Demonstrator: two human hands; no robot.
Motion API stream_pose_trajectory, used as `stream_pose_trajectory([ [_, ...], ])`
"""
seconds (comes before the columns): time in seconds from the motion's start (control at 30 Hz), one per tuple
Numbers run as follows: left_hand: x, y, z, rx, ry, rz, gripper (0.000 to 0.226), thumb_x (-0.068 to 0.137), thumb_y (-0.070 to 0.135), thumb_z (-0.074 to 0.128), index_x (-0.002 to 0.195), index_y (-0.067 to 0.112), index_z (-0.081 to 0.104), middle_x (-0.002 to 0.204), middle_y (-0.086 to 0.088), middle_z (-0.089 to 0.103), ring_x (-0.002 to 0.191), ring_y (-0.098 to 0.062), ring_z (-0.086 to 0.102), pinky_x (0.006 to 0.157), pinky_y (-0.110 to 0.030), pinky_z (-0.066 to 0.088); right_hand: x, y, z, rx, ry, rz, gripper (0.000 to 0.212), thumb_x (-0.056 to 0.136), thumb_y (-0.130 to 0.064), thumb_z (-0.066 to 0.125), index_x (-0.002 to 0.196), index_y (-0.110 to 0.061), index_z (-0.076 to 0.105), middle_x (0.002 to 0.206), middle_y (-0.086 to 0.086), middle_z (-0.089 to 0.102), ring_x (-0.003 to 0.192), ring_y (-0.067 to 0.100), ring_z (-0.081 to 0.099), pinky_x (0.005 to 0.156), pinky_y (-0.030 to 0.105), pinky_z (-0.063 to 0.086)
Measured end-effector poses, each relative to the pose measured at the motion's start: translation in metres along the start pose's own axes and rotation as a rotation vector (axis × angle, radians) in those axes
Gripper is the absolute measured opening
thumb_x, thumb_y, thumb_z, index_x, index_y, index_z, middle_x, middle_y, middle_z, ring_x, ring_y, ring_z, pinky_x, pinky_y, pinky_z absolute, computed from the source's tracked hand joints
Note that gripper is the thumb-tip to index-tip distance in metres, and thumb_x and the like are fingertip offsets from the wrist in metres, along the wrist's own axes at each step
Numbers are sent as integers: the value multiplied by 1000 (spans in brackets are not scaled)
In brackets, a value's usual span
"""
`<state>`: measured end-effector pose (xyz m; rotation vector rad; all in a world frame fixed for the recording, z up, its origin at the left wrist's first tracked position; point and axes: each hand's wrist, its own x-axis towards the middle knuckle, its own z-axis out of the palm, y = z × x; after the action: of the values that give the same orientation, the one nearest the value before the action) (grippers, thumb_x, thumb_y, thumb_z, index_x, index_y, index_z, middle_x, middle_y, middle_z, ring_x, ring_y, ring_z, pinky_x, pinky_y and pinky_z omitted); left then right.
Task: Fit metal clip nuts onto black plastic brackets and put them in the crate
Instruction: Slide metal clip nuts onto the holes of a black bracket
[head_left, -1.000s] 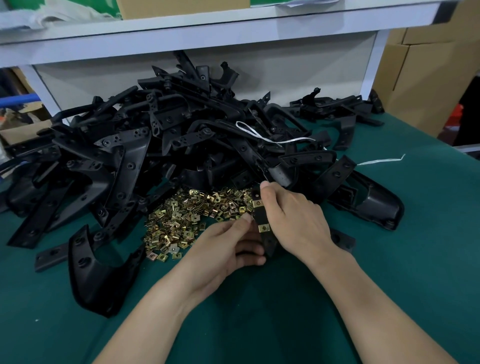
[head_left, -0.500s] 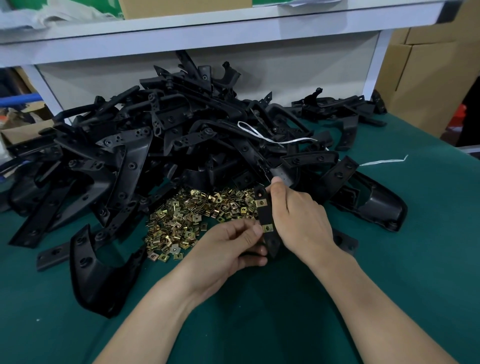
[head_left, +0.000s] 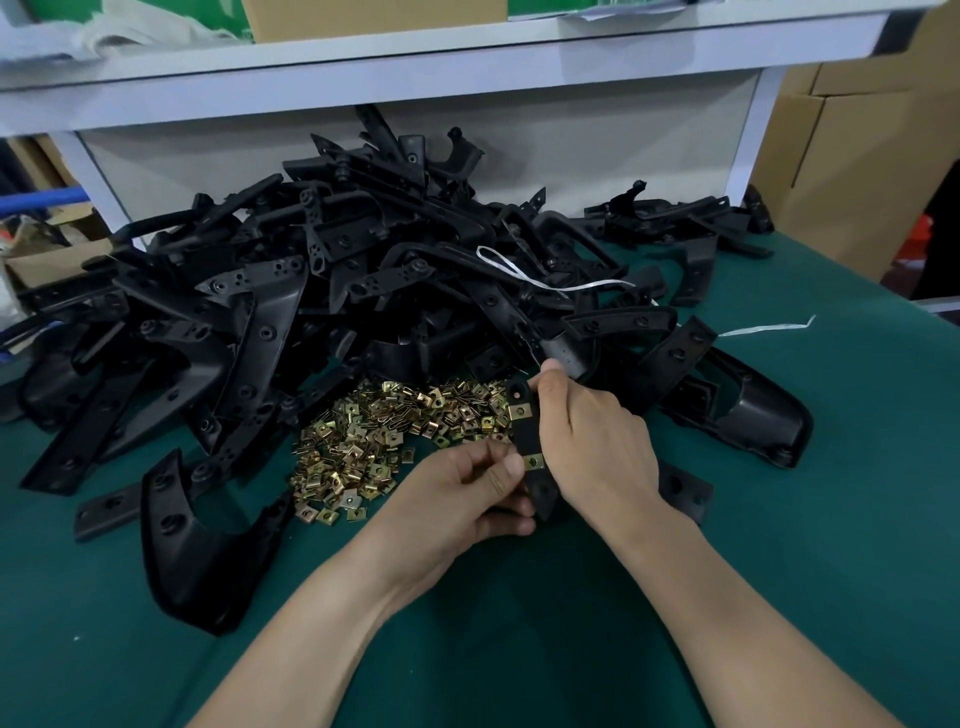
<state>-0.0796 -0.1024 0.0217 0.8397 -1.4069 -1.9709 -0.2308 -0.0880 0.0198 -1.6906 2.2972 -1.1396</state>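
Observation:
My right hand (head_left: 592, 441) grips a narrow black plastic bracket (head_left: 530, 441) held upright over the green table. Two brass clip nuts sit on the bracket's left edge, the upper clip nut (head_left: 518, 412) and the lower clip nut (head_left: 533, 461). My left hand (head_left: 467, 493) pinches the bracket at the lower clip nut, fingers curled against its lower end. A loose heap of brass clip nuts (head_left: 384, 441) lies just left of my hands. Behind it rises a big pile of black brackets (head_left: 322, 291). No crate is in view.
A curved black bracket (head_left: 197, 540) lies at the front left, and a larger hollow one (head_left: 748, 410) to the right. A white strap (head_left: 550, 283) lies over the pile. A white shelf (head_left: 415, 62) overhangs the back. Cardboard boxes (head_left: 852, 166) stand at the right. The green table (head_left: 779, 571) spreads around.
Both hands and the bracket shifted slightly right and up. My left thumb and fingers closed in on the lower clip nut. The piles have not moved.

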Motion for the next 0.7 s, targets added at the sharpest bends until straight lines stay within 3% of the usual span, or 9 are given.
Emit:
stream_pose_trajectory([
  [0.2,-2,1,-3,-36,-63,9,29,94,22,57,107,-4,61,93,-16,62,75,-17,60,71,-30,56,2,3,-3,50,-36,48,70,100,-57,6,97,-27,69,80,-1,70,78,22,64,70,36,37],
  [0.47,-2,-2,-2,40,-49,34,20,97,17,54,102,-2,57,87,-14,62,73,-14,61,69,-27,56,0,0,-3,48,-59,52,74,99,-60,3,98,-27,70,77,-5,65,71,17,53,72,34,35],
  [0.7,-1,-3,-1,137,-66,54,17,102,11,46,101,-3,56,83,-10,65,73,-15,62,69,-27,57,-3,1,-2,43,-67,-2,72,100,-57,4,102,-26,69,83,-2,70,78,20,62,69,34,34],
])
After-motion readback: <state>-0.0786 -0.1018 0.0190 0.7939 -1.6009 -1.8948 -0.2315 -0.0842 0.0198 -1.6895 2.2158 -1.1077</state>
